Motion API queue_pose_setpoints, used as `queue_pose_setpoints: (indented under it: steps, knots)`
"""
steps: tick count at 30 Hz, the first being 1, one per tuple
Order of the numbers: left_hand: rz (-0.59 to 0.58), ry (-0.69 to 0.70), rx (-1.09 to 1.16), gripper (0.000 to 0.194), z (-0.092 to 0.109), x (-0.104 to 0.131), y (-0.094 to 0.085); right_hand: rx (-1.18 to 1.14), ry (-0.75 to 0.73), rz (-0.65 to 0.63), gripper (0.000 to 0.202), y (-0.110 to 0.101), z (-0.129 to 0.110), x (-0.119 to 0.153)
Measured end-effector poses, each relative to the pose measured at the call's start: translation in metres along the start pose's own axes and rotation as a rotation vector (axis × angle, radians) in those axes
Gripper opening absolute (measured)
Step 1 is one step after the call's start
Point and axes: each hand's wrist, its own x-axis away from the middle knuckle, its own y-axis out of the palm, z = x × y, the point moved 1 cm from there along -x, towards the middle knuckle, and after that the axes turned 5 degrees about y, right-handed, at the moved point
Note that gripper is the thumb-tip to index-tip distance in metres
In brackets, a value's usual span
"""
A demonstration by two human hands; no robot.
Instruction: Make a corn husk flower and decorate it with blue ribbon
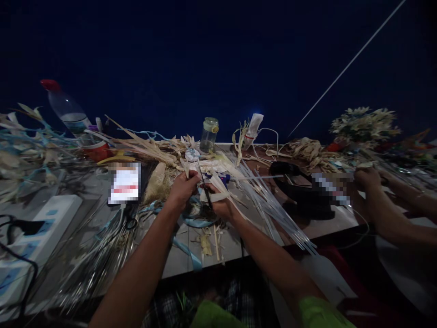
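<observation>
The small leaf piece [186,168] is a pale cream color, thin and dry; it sticks up from the fingertips of the left hand [185,184]; the dark tool [202,179] is long and skinny and looks like scissors; its pointy end tips up and a little to the left, close to the left fingertips; its low end is at the right hand [221,204]; it is too dim to tell if its blades are open; the pale strips [218,197] are flat, cream and dry like the leaf piece; one goes sideways over the right fingers, and another stands up at a slant just behind it, above the tabletop [246,214].
</observation>
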Motion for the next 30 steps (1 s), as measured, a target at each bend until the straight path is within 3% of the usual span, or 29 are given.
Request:
queue_pose_setpoints:
  steps: [6, 16, 23, 30]
  knots:
    - [0.017, -0.021, -0.003, 0.022, 0.005, 0.004, 0.001, -0.091, 0.084, -0.008, 0.024, -0.002, -0.011, 0.001]
    - [0.024, 0.014, -0.006, 0.023, 0.006, 0.003, -0.001, -0.107, 0.147, 0.019, 0.022, -0.004, -0.010, 0.001]
    - [0.051, 0.043, 0.018, 0.023, 0.004, -0.001, -0.003, -0.341, 0.212, -0.013, 0.027, -0.009, -0.020, 0.002]
    - [0.073, 0.056, 0.039, 0.026, 0.002, -0.003, -0.005, -0.210, 0.165, -0.050, 0.030, -0.004, -0.018, 0.002]
